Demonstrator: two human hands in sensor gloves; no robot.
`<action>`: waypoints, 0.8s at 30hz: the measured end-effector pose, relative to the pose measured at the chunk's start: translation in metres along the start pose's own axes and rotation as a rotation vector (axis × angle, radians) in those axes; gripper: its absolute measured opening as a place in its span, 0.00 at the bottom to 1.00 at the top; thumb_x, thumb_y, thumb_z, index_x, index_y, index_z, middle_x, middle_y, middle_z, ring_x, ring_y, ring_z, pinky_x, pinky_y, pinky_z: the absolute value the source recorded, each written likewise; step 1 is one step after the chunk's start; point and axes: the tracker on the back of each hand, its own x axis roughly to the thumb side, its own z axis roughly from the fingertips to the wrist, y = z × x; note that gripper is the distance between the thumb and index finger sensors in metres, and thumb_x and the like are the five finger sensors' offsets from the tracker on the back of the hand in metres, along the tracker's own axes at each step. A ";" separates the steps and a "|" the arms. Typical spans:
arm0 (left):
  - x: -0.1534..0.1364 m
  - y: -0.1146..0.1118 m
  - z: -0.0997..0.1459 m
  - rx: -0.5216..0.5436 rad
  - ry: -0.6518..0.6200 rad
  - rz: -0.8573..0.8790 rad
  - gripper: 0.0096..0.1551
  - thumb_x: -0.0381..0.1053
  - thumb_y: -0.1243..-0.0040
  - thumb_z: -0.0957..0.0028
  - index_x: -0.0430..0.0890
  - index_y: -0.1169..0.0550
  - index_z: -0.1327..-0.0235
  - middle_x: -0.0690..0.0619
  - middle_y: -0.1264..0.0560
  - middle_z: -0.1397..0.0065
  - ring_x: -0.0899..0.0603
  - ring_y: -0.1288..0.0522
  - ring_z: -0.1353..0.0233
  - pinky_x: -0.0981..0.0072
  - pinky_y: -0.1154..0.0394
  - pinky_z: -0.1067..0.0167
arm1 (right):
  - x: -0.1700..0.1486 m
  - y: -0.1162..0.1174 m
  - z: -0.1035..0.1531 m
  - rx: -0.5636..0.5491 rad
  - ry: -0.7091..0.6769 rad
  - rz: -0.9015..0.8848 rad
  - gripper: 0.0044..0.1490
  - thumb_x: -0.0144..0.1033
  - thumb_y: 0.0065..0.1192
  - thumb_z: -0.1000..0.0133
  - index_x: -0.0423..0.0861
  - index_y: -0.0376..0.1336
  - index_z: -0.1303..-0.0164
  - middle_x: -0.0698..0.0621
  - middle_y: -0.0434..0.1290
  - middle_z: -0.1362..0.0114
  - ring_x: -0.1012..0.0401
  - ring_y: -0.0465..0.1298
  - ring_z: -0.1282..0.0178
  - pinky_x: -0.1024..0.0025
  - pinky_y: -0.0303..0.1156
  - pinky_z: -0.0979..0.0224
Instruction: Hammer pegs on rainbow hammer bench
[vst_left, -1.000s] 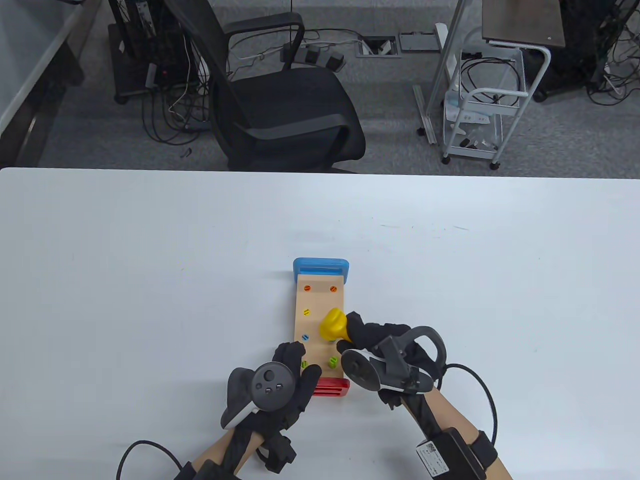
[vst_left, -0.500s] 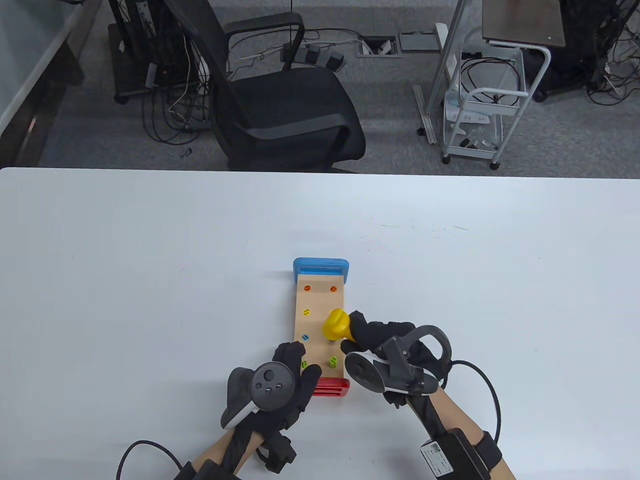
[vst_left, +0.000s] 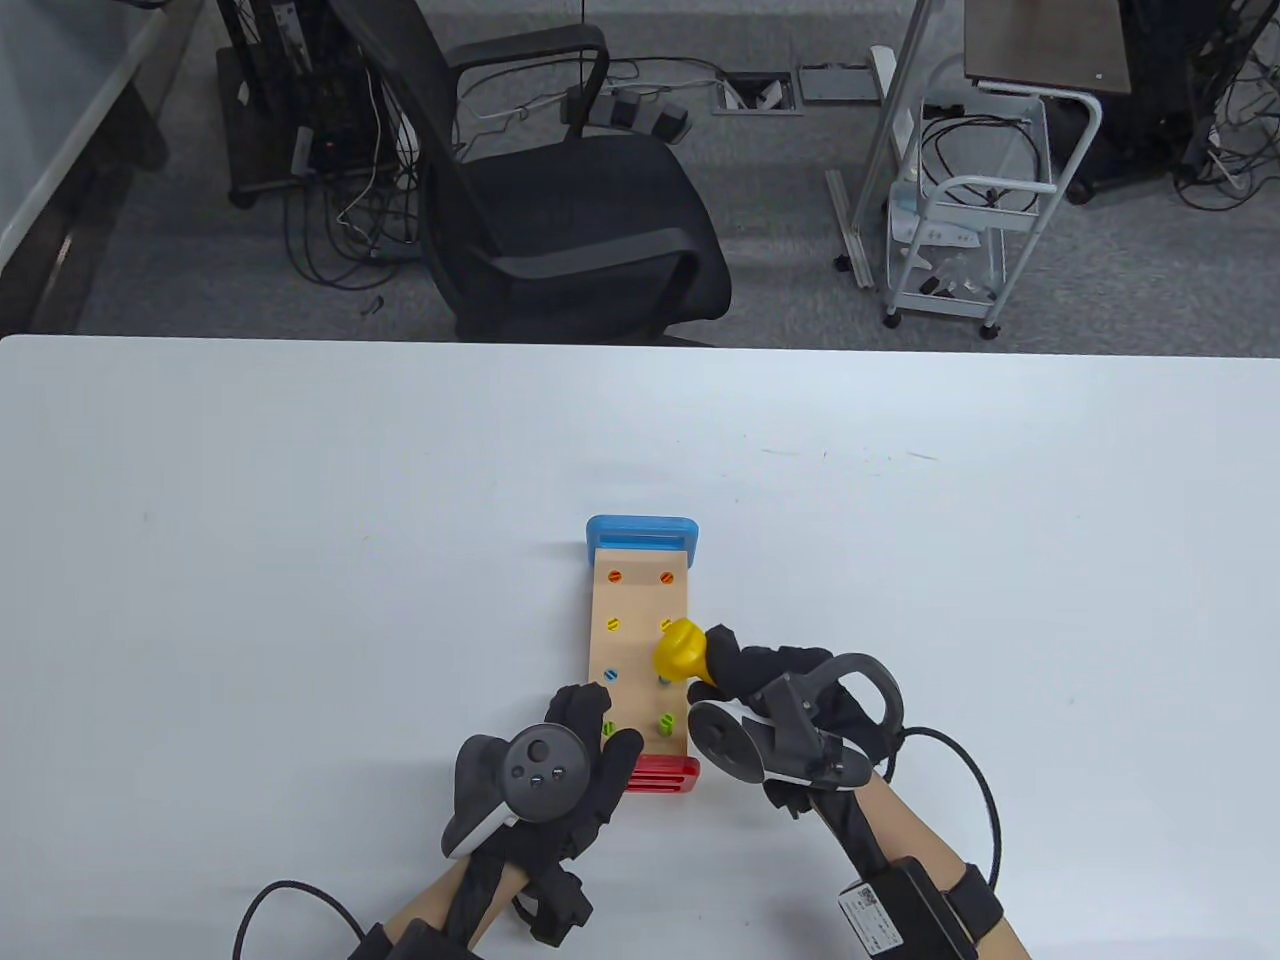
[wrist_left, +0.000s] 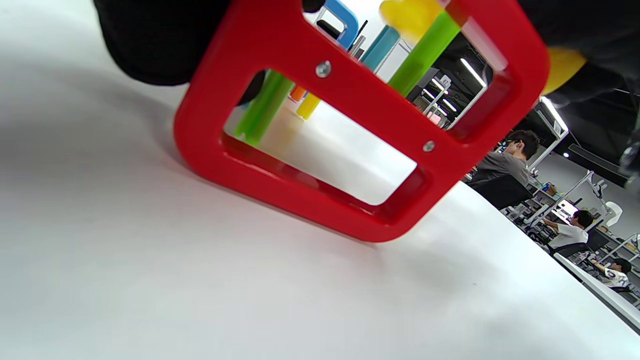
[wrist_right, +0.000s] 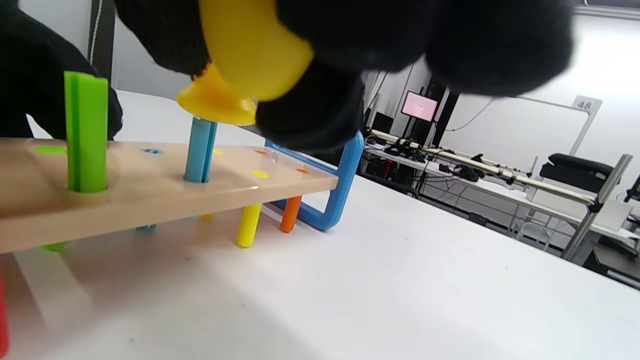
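Fingers of our right hand (vst_left: 770, 680) curl round the yellow hammer (vst_left: 679, 650) — its face sits on the raised blue peg (wrist_right: 200, 150). Our left hand (vst_left: 590, 725) rests flat-fingered on the bench (vst_left: 640, 610) — mid-table, near us.

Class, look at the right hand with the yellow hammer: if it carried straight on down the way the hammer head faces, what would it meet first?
Most likely the blue peg: the yellow hammer in the right hand sits just above its top.
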 end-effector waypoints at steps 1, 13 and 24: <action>0.000 0.000 0.000 -0.001 0.000 0.001 0.55 0.66 0.72 0.36 0.21 0.48 0.18 0.10 0.43 0.22 0.26 0.22 0.34 0.37 0.23 0.38 | -0.002 -0.004 0.003 -0.107 0.008 -0.014 0.42 0.55 0.51 0.36 0.36 0.63 0.24 0.49 0.82 0.53 0.63 0.77 0.73 0.59 0.80 0.55; 0.000 0.000 0.000 0.000 0.001 0.001 0.55 0.66 0.72 0.36 0.21 0.48 0.18 0.10 0.43 0.22 0.26 0.22 0.34 0.37 0.23 0.38 | 0.006 0.014 -0.003 0.030 0.002 0.000 0.42 0.53 0.55 0.38 0.33 0.64 0.27 0.46 0.83 0.56 0.62 0.76 0.76 0.58 0.80 0.58; 0.000 0.000 0.000 -0.002 0.000 0.003 0.55 0.66 0.72 0.36 0.21 0.48 0.18 0.10 0.43 0.22 0.26 0.22 0.34 0.37 0.23 0.38 | 0.011 0.010 -0.009 0.015 -0.081 -0.004 0.41 0.52 0.59 0.39 0.32 0.68 0.29 0.45 0.84 0.58 0.61 0.76 0.79 0.57 0.80 0.62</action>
